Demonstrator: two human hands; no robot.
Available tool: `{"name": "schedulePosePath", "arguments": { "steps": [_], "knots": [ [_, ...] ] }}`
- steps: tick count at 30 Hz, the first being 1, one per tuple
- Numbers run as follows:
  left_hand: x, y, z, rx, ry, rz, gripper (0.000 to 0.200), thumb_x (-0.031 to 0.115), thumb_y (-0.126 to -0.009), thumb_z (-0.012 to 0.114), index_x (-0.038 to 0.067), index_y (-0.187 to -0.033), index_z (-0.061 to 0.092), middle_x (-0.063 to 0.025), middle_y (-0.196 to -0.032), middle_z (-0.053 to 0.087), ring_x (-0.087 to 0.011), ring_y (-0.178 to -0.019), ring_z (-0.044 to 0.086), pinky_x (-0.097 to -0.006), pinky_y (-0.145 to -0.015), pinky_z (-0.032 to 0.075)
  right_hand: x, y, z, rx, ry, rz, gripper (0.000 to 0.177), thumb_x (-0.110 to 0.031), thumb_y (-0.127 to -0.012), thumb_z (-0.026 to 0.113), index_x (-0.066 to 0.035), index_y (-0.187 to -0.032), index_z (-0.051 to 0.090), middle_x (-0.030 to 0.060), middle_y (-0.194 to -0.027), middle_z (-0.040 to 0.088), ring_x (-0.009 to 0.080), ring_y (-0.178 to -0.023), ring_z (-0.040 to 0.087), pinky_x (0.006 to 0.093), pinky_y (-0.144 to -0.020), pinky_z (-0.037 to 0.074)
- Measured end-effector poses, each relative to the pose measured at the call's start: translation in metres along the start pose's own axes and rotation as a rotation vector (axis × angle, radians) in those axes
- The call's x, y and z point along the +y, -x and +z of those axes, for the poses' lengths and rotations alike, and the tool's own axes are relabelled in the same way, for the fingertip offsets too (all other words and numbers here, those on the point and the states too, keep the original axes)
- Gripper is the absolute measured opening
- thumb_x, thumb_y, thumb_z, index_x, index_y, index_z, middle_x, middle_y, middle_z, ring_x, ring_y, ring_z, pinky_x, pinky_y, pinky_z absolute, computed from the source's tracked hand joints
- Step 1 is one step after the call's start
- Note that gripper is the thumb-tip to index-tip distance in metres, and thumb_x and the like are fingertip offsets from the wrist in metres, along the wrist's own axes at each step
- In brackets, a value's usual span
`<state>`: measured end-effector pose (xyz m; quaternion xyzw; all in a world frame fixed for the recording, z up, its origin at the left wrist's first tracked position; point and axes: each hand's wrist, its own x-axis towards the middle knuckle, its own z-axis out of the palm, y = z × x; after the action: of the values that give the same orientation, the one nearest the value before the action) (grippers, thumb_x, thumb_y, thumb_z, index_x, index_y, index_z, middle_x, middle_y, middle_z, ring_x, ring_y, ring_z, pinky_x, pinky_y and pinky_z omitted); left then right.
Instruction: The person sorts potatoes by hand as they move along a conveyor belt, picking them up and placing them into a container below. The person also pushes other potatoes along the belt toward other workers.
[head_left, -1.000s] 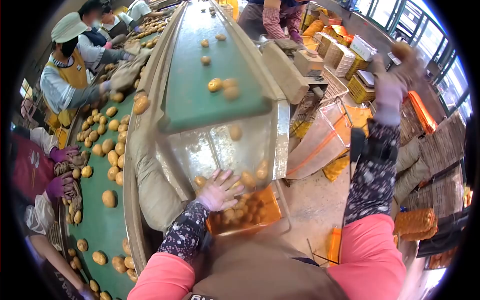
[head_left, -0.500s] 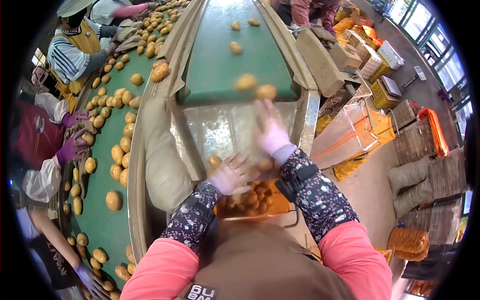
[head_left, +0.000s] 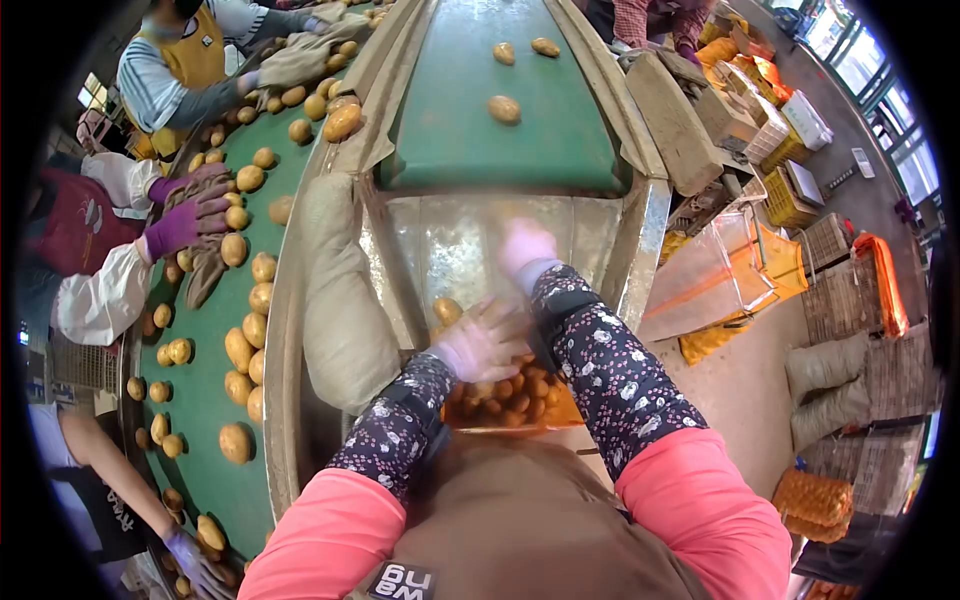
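Observation:
My left hand point(head_left: 482, 342), gloved in pale pink, is open with fingers spread over the lower part of the metal chute point(head_left: 590, 235). Two potatoes point(head_left: 446, 311) lie beside its fingers. Higher on the chute is my right hand point(head_left: 527, 248), smeared by motion, so its fingers cannot be read. A yellowish blur shows just beyond it. Below both hands, an orange mesh bag point(head_left: 520, 424) holds many potatoes point(head_left: 512, 395). Three potatoes point(head_left: 504, 110) rest on the green conveyor belt point(head_left: 440, 150) above the chute.
A stuffed cloth roll point(head_left: 345, 320) lies along the chute's left side. Further left, people in gloves handle potatoes on another green belt point(head_left: 200, 330). An orange mesh bag on a frame point(head_left: 745, 265) stands at the right, near stacked crates point(head_left: 785, 205) and bundled bags point(head_left: 815, 495).
My right hand has moved from the belt's end down onto the chute. Two potatoes that were at the belt's end are no longer there. My left hand stays low, and the view has shifted slightly.

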<state>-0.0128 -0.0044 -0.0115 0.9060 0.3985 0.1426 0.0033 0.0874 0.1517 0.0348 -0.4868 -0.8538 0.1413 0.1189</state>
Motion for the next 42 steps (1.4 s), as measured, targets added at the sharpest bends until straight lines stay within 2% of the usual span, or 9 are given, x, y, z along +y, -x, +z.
{"name": "schedulePosePath", "arguments": {
  "steps": [6, 12, 15, 22, 25, 31, 37, 40, 42],
  "knots": [
    [-0.001, 0.001, 0.006, -0.046, 0.003, -0.021, 0.044, 0.056, -0.087, 0.058, 0.029, -0.12, 0.064, -0.0066, -0.149, 0.047, -0.0324, -0.144, 0.031, -0.0547, -0.121, 0.016, 0.022, -0.01, 0.023, 0.132, -0.797, 0.072, 0.029, -0.014, -0.085, 0.066, -0.014, -0.114, 0.062, 0.0165, -0.098, 0.069, 0.0386, -0.095, 0.064, 0.0412, -0.089, 0.05],
    [0.002, -0.003, -0.002, -0.085, -0.017, -0.029, 0.046, 0.057, -0.087, 0.057, 0.028, -0.123, 0.063, -0.0067, -0.148, 0.047, -0.0325, -0.143, 0.032, -0.0537, -0.121, 0.018, 0.012, 0.002, 0.001, -0.131, -0.283, 0.088, 0.039, -0.023, -0.086, 0.07, -0.017, -0.123, 0.061, 0.016, -0.106, 0.069, 0.0311, -0.102, 0.065, 0.0386, -0.089, 0.05],
    [0.001, -0.004, -0.004, -0.104, 0.008, -0.045, 0.047, 0.057, -0.088, 0.056, 0.025, -0.122, 0.063, -0.0068, -0.146, 0.048, -0.0325, -0.14, 0.035, -0.0532, -0.12, 0.021, 0.007, 0.002, 0.014, -0.075, -0.1, -0.01, 0.042, -0.025, -0.088, 0.067, -0.02, -0.129, 0.058, 0.016, -0.103, 0.069, 0.0269, -0.102, 0.066, 0.0366, -0.089, 0.051],
    [0.0, -0.003, 0.002, -0.045, -0.034, -0.015, 0.053, 0.057, -0.086, 0.058, 0.026, -0.129, 0.059, -0.0062, -0.143, 0.05, -0.0327, -0.139, 0.036, -0.0557, -0.119, 0.023, 0.009, 0.018, 0.01, -0.336, -2.093, 0.349, 0.045, -0.021, -0.089, 0.065, -0.015, -0.132, 0.05, 0.0142, -0.121, 0.06, 0.0295, -0.091, 0.064, 0.042, -0.078, 0.055],
    [-0.003, 0.001, 0.007, -0.019, -0.014, 0.013, 0.054, 0.056, -0.083, 0.06, 0.029, -0.13, 0.059, -0.005, -0.142, 0.051, -0.0325, -0.138, 0.037, -0.0568, -0.117, 0.025, 0.007, 0.033, -0.01, -0.545, -2.312, 0.291, 0.046, -0.021, -0.091, 0.063, -0.014, -0.134, 0.049, 0.0188, -0.122, 0.06, 0.0287, -0.09, 0.064, 0.0371, -0.075, 0.056],
    [0.0, 0.0, 0.005, -0.032, 0.015, 0.003, 0.048, 0.054, -0.082, 0.062, 0.031, -0.125, 0.062, -0.0032, -0.135, 0.055, -0.0319, -0.131, 0.045, -0.0558, -0.107, 0.036, -0.008, 0.053, -0.042, -0.556, -2.319, 0.414, 0.042, -0.036, -0.1, 0.052, -0.014, -0.135, 0.05, 0.0216, -0.12, 0.061, 0.0234, -0.074, 0.063, 0.0259, -0.058, 0.052],
    [0.006, -0.004, -0.007, -0.03, 0.026, -0.043, 0.046, 0.055, -0.088, 0.057, 0.031, -0.127, 0.061, -0.0039, -0.133, 0.056, -0.0304, -0.128, 0.048, -0.0535, -0.108, 0.034, 0.007, 0.063, -0.027, -0.824, -2.376, 0.213, 0.046, -0.045, -0.1, 0.051, -0.015, -0.136, 0.05, 0.0164, -0.101, 0.066, 0.0168, -0.063, 0.055, 0.0268, -0.052, 0.046],
    [0.009, -0.006, -0.017, -0.217, 0.106, -0.119, 0.05, 0.056, -0.093, 0.05, 0.034, -0.137, 0.054, -0.0055, -0.137, 0.054, -0.0301, -0.134, 0.045, -0.0564, -0.116, 0.026, 0.009, 0.066, -0.022, -0.884, -2.442, 0.191, 0.05, -0.047, -0.098, 0.05, -0.009, -0.131, 0.053, 0.0195, -0.102, 0.062, 0.0285, -0.082, 0.065, 0.0383, -0.067, 0.055],
    [0.01, -0.009, -0.024, -0.335, 0.166, -0.152, 0.05, 0.056, -0.093, 0.05, 0.034, -0.138, 0.054, -0.0064, -0.137, 0.055, -0.0315, -0.133, 0.045, -0.0567, -0.116, 0.026, 0.012, 0.07, -0.016, -0.639, -2.293, 0.206, 0.047, -0.045, -0.099, 0.05, -0.01, -0.131, 0.053, 0.0181, -0.106, 0.062, 0.0294, -0.086, 0.064, 0.0397, -0.073, 0.055]
  ]
}}
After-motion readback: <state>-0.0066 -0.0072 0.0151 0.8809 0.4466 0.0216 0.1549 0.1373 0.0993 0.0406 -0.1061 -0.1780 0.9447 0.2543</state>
